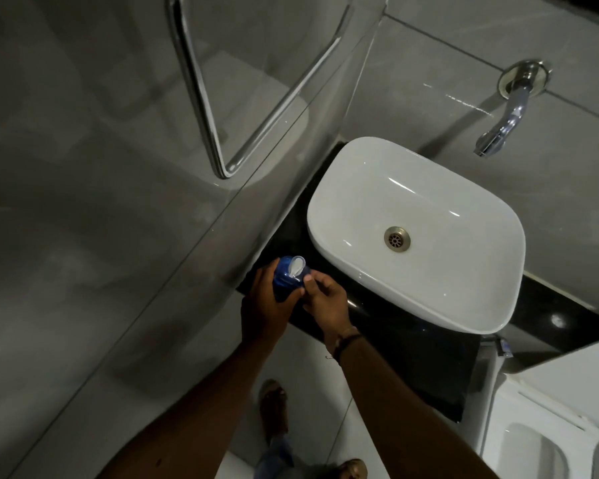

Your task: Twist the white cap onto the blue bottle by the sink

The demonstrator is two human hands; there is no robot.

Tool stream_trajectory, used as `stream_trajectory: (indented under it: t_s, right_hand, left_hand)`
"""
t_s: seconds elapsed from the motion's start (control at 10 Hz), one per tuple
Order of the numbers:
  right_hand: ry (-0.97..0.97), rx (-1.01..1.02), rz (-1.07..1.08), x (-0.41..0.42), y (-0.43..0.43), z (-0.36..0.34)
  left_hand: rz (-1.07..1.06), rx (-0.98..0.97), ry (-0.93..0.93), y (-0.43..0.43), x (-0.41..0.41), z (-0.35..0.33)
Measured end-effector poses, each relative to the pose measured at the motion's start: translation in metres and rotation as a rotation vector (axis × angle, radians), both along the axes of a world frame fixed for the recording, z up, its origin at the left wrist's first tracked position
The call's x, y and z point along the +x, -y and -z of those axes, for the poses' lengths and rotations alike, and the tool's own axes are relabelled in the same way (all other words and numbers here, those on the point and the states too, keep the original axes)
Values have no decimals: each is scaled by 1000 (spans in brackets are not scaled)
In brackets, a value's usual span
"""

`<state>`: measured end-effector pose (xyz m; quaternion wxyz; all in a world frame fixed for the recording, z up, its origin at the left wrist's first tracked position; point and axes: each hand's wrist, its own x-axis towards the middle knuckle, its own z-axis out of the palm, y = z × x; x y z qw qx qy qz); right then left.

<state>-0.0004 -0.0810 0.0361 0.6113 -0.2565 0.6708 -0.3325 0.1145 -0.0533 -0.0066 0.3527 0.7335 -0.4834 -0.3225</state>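
A blue bottle (pixel 286 280) stands at the left end of the black counter (pixel 405 344), just left of the white sink (pixel 339 188). A white cap (pixel 296 266) sits on its top. My left hand (pixel 264 305) wraps around the bottle's left side. My right hand (pixel 325 300) touches the bottle's right side just below the cap, fingertips on the bottle's shoulder. The lower part of the bottle is hidden behind my hands.
A chrome tap (pixel 505 112) juts from the tiled wall above the sink. A glass panel with a chrome handle (pixel 201 98) stands at the left. A white toilet (pixel 540 433) is at the lower right. My sandalled feet (pixel 274 406) are on the tiled floor.
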Motion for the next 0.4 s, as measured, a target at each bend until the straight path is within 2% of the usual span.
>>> stream_trajectory:
  t_s: [0.4]
  right_hand:
    - [-8, -15, 0, 8, 2, 4]
  left_hand:
    - [17, -7, 27, 1, 6, 7]
